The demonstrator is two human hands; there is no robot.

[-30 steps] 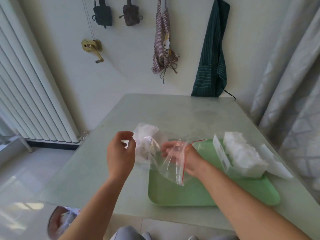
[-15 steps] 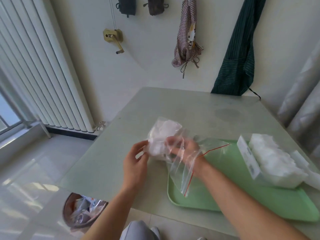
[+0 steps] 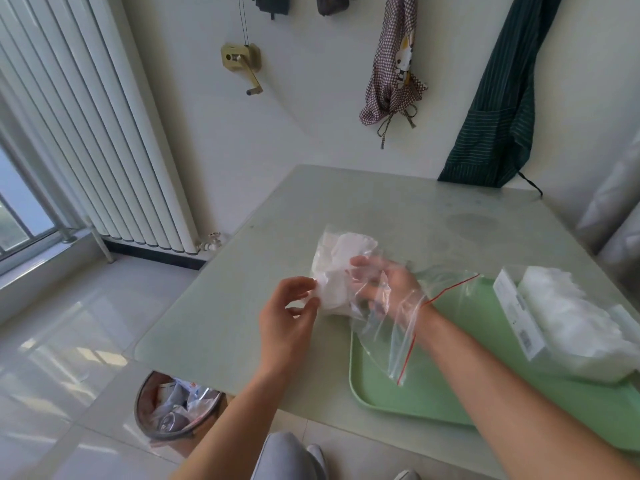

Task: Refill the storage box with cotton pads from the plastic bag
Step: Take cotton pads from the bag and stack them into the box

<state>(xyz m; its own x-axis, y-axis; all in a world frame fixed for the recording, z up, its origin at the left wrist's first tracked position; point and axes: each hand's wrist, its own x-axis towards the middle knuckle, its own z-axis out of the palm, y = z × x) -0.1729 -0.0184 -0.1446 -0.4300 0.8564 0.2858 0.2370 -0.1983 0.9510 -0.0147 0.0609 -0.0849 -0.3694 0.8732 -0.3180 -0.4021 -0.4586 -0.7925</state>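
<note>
Table [image 3: 346, 202], right hand [image 3: 391, 289] inside plastic bag [image 3: 381, 341], seemingly touching cotton pads [image 3: 332, 271]

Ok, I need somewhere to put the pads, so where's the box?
Head view, far right: the storage box sits on the green tray, right of the right hand in the plastic bag.

One head-worn wide-angle view, facing forward and down, close over the table [image 3: 381, 209], far wall [image 3: 311, 116] ahead
</note>
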